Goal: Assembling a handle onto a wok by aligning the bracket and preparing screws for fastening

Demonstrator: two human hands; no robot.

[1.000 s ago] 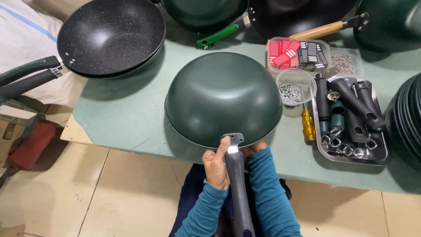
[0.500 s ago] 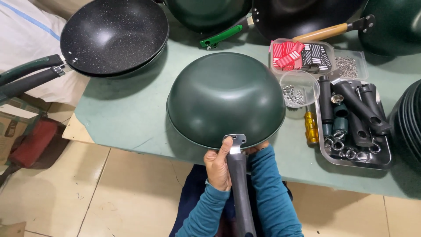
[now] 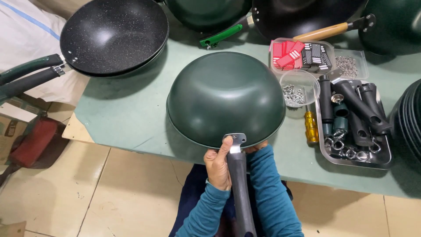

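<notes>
Nearest the camera, the left hand (image 3: 218,166) is wrapped closed around the dark handle (image 3: 239,188), thumb up toward the metal bracket (image 3: 235,142). The right hand is hidden beneath the pan rim; only its teal sleeve (image 3: 269,193) shows, so its grip cannot be judged. The green wok (image 3: 226,97) lies upside down at the near edge of the green table (image 3: 123,118). Advice: keep handle and bracket squarely aligned and the wok steady. Beyond, right, sit a steel tray of handles (image 3: 355,118) and a clear cup of nuts (image 3: 299,88).
</notes>
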